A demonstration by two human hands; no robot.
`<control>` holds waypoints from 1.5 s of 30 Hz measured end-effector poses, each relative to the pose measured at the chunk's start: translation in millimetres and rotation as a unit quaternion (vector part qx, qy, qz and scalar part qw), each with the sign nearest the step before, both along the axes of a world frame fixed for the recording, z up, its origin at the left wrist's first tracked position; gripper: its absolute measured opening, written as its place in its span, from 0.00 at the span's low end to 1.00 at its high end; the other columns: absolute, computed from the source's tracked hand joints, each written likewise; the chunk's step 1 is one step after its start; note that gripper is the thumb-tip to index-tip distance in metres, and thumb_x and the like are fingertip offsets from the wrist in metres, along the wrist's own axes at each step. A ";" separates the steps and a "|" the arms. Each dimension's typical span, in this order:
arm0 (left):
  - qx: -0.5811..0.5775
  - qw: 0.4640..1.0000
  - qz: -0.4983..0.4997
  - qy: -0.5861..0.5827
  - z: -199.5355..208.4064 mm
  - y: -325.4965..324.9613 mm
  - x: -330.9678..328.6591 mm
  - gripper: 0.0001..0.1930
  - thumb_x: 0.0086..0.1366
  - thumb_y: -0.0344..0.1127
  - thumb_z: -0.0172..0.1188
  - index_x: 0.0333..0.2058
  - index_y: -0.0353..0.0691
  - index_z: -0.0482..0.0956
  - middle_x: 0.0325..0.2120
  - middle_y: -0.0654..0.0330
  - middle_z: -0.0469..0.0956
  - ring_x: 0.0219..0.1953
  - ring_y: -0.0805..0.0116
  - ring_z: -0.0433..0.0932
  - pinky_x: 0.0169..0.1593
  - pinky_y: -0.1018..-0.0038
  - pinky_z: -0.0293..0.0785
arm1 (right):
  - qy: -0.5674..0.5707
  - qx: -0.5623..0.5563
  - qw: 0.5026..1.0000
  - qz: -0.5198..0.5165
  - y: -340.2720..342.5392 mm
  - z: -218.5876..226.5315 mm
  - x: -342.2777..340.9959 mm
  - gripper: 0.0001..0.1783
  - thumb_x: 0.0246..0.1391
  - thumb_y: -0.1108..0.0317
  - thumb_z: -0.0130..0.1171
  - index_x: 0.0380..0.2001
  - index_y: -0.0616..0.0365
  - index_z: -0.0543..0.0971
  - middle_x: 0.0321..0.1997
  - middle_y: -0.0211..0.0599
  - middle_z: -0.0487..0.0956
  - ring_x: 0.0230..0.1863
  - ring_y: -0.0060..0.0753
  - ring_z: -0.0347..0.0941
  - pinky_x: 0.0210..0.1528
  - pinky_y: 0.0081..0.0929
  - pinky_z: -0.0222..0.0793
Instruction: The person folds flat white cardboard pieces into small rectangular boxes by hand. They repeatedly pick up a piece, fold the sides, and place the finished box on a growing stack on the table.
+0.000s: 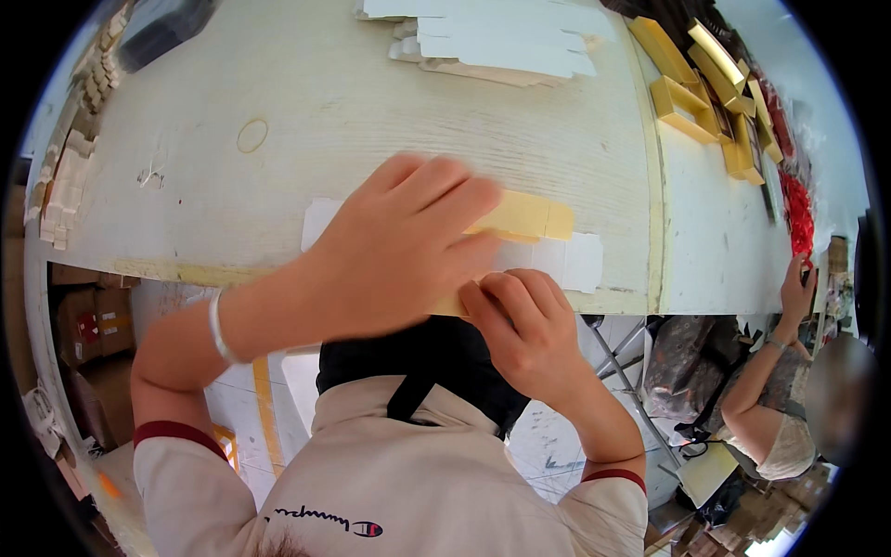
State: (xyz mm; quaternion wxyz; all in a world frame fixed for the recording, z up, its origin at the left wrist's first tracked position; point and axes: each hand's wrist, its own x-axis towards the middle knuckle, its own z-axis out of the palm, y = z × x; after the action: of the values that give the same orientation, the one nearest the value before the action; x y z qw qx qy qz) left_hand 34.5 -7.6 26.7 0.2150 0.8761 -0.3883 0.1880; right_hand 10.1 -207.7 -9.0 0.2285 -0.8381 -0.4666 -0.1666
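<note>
A flat yellow cardboard box blank (524,216) lies near the table's front edge, with white card flaps (583,263) showing beneath and beside it. My left hand (404,237) reaches across the blank, its fingers bent and closed at the yellow panel; it is slightly blurred and covers much of the card. At the table edge my right hand (529,325) has curled fingers, pinching a yellow edge of the blank close to my left hand's fingertips. The exact contact of the fingertips is hidden.
A stack of white flat box blanks (506,42) lies at the far middle. Several gold open boxes (691,107) are piled at the far right. Folded card pieces (70,181) line the left edge. A co-worker's hand (796,292) is by red material (798,213) at right.
</note>
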 end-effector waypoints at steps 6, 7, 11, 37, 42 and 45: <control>0.039 0.995 0.022 0.086 -19.1 18.8 -39.8 0.12 0.54 0.40 0.65 0.33 0.39 0.79 0.32 0.59 0.73 0.31 0.61 0.72 0.33 0.68 0.70 | 0.085 0.002 0.996 -0.009 2.5 12.6 0.3 0.13 0.38 0.74 0.60 0.32 0.62 0.74 0.29 0.36 0.65 0.33 0.35 0.67 0.33 0.31 0.65; 0.026 0.997 0.028 0.074 -21.7 19.2 -40.0 0.12 0.54 0.39 0.65 0.33 0.39 0.78 0.31 0.60 0.73 0.30 0.62 0.72 0.31 0.68 0.70 | 0.103 -0.008 0.994 -0.018 3.5 16.5 -0.3 0.12 0.38 0.74 0.60 0.31 0.62 0.74 0.29 0.37 0.66 0.34 0.36 0.68 0.33 0.32 0.66; -0.018 0.983 0.073 0.170 -23.8 19.1 -30.3 0.12 0.51 0.39 0.67 0.30 0.39 0.78 0.27 0.61 0.72 0.27 0.63 0.72 0.27 0.68 0.68 | 0.175 -0.033 0.982 -0.060 8.7 19.2 14.5 0.08 0.40 0.77 0.60 0.27 0.59 0.73 0.28 0.38 0.68 0.32 0.40 0.69 0.31 0.33 0.65; -0.041 0.954 0.049 0.293 -8.8 24.8 -4.7 0.08 0.52 0.20 0.57 0.33 0.36 0.76 0.26 0.57 0.71 0.21 0.62 0.70 0.26 0.71 0.67 | 0.103 -0.058 0.991 0.066 18.8 10.4 3.2 0.09 0.44 0.70 0.57 0.30 0.58 0.70 0.34 0.37 0.67 0.28 0.33 0.68 0.28 0.29 0.64; -0.038 0.933 0.068 0.351 -0.6 23.6 -8.8 0.07 0.55 0.25 0.60 0.34 0.36 0.78 0.28 0.57 0.72 0.25 0.59 0.73 0.30 0.70 0.71 | 0.210 0.075 0.971 0.088 6.9 2.6 16.4 0.11 0.41 0.73 0.68 0.28 0.58 0.75 0.34 0.36 0.71 0.29 0.37 0.71 0.29 0.31 0.68; -0.013 0.928 -0.015 0.372 13.9 34.5 -5.2 0.10 0.55 0.28 0.64 0.37 0.37 0.78 0.28 0.59 0.72 0.27 0.59 0.73 0.32 0.69 0.70 | 0.224 0.081 0.969 0.069 5.5 1.8 17.7 0.11 0.41 0.73 0.70 0.26 0.59 0.76 0.31 0.36 0.71 0.28 0.38 0.71 0.28 0.31 0.67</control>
State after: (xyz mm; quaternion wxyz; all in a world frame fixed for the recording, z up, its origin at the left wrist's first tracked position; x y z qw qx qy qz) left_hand 29.3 26.9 40.6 0.3582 0.8745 -0.2906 -0.1500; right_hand 27.8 -202.2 -7.2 0.4057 -0.7986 -0.4447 0.0044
